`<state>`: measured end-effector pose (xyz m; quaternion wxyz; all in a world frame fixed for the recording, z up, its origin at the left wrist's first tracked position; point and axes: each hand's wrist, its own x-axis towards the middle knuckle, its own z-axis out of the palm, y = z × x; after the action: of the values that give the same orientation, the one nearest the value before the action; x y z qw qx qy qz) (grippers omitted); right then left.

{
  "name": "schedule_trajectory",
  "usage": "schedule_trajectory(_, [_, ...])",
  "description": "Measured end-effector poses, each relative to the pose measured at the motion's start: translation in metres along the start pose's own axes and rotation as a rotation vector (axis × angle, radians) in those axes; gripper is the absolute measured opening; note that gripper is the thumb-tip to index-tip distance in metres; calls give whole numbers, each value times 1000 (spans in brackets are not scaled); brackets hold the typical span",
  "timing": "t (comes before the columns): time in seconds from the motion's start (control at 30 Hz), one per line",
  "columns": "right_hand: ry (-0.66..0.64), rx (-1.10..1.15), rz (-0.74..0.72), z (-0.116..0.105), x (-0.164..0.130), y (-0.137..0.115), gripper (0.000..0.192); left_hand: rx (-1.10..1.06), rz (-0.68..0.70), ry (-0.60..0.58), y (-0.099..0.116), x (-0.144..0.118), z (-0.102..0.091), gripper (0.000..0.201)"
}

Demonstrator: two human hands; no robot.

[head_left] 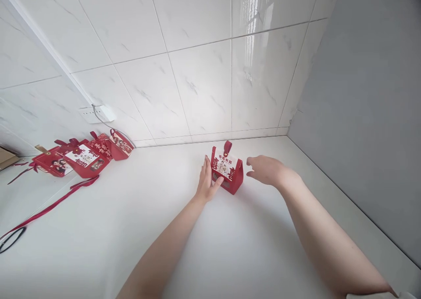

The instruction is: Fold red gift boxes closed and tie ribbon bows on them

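Note:
A small red gift box [230,172] with a picture label and a loop handle on top stands upright on the white table [164,228] near the tiled back wall. My left hand [208,180] rests flat against the box's left side, thumb on its front. My right hand [265,169] hovers just right of the box, fingers spread, holding nothing and not touching it.
Several flat red boxes [86,156] with ribbons lie at the far left by the wall. A long red ribbon [49,207] trails from them. A black loop [11,239] lies at the left edge. A grey wall [362,114] bounds the right side.

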<state>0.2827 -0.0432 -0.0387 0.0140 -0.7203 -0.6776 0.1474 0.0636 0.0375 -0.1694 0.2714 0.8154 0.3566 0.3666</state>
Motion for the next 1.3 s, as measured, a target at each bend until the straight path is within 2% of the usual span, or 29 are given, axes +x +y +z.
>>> schedule_trajectory(0.1, [-57,45,-125,12,9,-8,20,109,8,-66,8,-1,3,117])
schedule_trajectory(0.2, [-7,24,-153,20,16,-18,24,166,-75,-77,12,0,8,135])
schedule_trajectory(0.27, [69,3,-160,26,22,-24,29,125,-150,-15,11,2,10,128])
schedule_trajectory(0.37, [207,40,-187,43,36,-29,37,-93,-261,115,5,7,8,100])
schedule_trajectory(0.47, [306,300,-282,69,52,-29,44,-290,-341,191,1,11,4,73])
schedule_trajectory(0.53, [331,355,-295,88,60,-28,47,-323,-356,213,2,11,1,66])
schedule_trajectory(0.67, [447,593,-349,117,70,-26,42,-356,-314,234,4,11,1,64])
schedule_trajectory(0.8, [488,645,-321,133,75,-25,43,-283,-346,289,0,13,6,71])
schedule_trajectory(1.0, [520,656,-272,141,79,-24,44,-144,-348,280,-2,15,8,71])
schedule_trajectory(1.17, [560,693,-207,143,78,-23,41,-61,-258,184,0,12,4,82])
schedule_trajectory(1.3, [566,799,-148,145,79,-22,49,-9,-218,124,-2,10,6,89])
